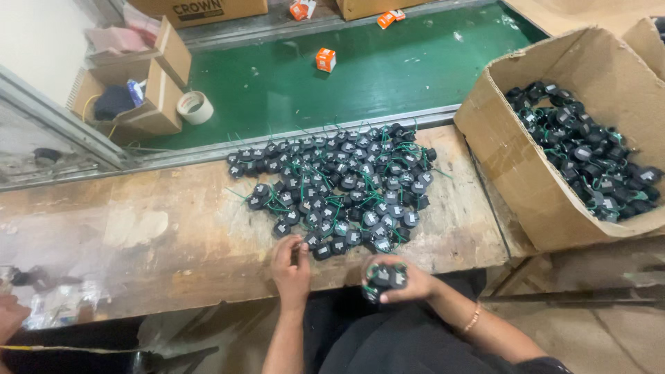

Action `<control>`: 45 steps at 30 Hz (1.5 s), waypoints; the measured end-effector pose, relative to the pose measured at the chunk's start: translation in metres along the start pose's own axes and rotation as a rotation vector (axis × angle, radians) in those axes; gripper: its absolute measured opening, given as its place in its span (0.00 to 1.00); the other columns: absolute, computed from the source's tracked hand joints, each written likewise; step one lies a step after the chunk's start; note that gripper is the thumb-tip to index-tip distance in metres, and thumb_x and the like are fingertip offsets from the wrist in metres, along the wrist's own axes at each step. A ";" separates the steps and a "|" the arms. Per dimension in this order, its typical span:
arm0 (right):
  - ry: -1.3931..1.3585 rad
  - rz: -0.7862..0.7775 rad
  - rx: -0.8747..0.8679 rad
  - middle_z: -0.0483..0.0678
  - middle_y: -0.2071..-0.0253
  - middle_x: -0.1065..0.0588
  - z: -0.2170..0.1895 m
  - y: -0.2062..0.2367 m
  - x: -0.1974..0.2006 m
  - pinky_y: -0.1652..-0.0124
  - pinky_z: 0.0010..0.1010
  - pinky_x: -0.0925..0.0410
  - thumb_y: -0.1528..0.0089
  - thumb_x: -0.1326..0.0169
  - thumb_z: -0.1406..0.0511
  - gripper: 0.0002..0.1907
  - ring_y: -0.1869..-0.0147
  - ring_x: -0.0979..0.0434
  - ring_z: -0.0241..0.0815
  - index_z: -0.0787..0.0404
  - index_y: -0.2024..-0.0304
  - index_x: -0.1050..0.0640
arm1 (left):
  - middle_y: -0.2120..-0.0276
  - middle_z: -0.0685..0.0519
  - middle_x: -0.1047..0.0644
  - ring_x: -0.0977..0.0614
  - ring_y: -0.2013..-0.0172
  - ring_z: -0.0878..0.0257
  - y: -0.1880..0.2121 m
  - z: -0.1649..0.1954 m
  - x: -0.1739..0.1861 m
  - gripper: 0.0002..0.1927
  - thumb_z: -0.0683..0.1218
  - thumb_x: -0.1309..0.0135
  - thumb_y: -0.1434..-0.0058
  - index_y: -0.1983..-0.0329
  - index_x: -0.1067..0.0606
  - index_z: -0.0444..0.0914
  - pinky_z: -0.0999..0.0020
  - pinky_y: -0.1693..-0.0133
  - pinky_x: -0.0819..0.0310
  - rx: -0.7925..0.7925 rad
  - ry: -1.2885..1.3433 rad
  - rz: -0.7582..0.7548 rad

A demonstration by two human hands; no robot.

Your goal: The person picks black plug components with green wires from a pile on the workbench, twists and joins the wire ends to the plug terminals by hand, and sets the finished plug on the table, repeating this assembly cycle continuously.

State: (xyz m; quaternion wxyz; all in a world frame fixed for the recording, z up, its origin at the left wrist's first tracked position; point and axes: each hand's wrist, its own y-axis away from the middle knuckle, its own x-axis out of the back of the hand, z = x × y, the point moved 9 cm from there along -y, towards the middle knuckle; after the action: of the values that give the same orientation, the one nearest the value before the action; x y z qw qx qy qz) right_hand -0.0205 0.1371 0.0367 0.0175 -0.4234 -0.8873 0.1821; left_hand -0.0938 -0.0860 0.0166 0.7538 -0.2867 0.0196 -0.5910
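Observation:
A wide heap of small black round parts with green wires [339, 183] lies on the worn wooden bench [159, 228]. My left hand [291, 266] rests at the heap's near edge, its fingers pinching one black part [303, 255] against the bench. My right hand [398, 280] sits at the bench's front edge, closed around a small bunch of the same black parts [384, 277] with green wires. A thin bracelet is on my right wrist.
An open cardboard box [526, 173] full of the same black parts stands at the right. Behind the bench runs a green conveyor belt [388, 76] carrying a small orange box [325, 59]. A tape roll [194, 107] and cardboard boxes sit at the far left. Another person's hand [10, 315] shows at the left edge.

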 end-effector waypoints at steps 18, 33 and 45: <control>0.309 1.284 0.161 0.49 0.47 0.24 -0.222 0.142 0.321 0.47 0.35 0.25 0.31 0.36 0.70 0.23 0.47 0.21 0.43 0.65 0.37 0.30 | 0.52 0.47 0.21 0.17 0.63 0.56 -0.005 0.024 -0.008 0.12 0.40 0.39 0.41 0.54 0.22 0.36 0.64 0.60 0.21 0.048 -0.028 -0.099; 1.095 0.469 0.132 0.53 0.55 0.19 -0.152 0.003 0.091 0.53 0.31 0.25 0.42 0.40 0.73 0.11 0.53 0.17 0.43 0.64 0.55 0.20 | 0.49 0.48 0.19 0.21 0.47 0.48 -0.009 0.035 -0.017 0.17 0.36 0.47 0.41 0.49 0.21 0.39 0.56 0.46 0.27 -0.113 -0.185 -0.233; 0.674 -0.002 -0.084 0.55 0.22 0.41 -0.066 0.013 -0.015 0.25 0.52 0.56 0.41 0.34 0.62 0.38 0.14 0.58 0.58 0.59 0.30 0.31 | 0.34 0.48 0.28 0.26 0.34 0.49 0.022 0.045 0.008 0.18 0.43 0.46 0.30 0.37 0.28 0.42 0.54 0.35 0.31 -0.269 0.117 -0.041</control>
State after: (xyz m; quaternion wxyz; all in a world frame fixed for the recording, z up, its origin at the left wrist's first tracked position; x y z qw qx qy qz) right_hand 0.0105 0.1536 0.0958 0.2927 -0.4592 -0.8387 -0.0047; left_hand -0.0551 -0.0715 0.0463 0.6939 -0.3505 0.1369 -0.6139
